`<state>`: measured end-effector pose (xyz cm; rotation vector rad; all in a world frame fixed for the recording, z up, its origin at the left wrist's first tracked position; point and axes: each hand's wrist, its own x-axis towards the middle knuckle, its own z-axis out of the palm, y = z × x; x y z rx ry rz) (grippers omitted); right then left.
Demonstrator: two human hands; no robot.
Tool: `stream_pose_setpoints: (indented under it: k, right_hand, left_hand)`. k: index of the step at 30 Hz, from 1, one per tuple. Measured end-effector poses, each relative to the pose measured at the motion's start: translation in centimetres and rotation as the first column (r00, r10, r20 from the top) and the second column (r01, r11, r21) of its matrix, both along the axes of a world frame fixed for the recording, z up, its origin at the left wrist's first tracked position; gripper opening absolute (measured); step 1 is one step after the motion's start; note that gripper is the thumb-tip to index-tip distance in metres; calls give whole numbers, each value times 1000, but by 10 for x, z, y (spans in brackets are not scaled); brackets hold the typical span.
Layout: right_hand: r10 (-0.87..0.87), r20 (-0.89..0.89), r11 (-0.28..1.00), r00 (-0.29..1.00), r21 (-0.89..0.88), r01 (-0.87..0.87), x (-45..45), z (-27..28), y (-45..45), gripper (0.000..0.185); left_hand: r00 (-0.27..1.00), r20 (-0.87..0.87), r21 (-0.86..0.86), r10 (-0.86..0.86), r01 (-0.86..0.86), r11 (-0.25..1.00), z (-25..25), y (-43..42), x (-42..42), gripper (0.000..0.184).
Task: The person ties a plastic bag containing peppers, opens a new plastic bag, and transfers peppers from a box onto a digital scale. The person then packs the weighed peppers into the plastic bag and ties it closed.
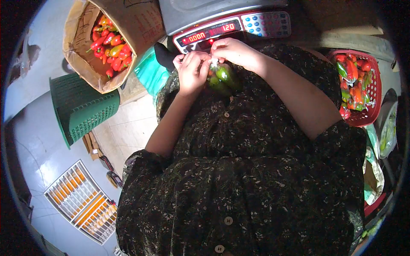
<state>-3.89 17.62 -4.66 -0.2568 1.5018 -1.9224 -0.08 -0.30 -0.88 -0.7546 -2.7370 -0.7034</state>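
Note:
A clear plastic bag of green peppers (223, 77), with a bit of red showing at its left side, hangs in front of my chest. My left hand (192, 70) has its fingers closed on the gathered neck of the bag. From the right, my right hand (232, 52) pinches the same twisted top, and its fingertips nearly touch those of my left hand. Just beyond my hands is a scale (213, 33) with lit red digits on its display.
At the upper left a paper bag (147, 30) holds red peppers (115, 51). Below it stands a green perforated basket (81, 106). On the right, a red basket (374, 85) contains bagged red and green peppers (354, 85). A rack with orange strips (83, 200) is at the lower left.

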Motion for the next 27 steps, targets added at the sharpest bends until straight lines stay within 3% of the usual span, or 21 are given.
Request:
stream_pose_setpoints:
  k: [6,27]
  right_hand:
    - [-2,11,1000,1000,23,2,0,1,-1,10]
    - [-15,-67,993,998,118,23,1,3,-4,13]
  left_hand:
    - [996,85,102,35,-44,994,-7,0,2,8]
    - [982,177,89,62,-78,993,-14,-3,4,10]
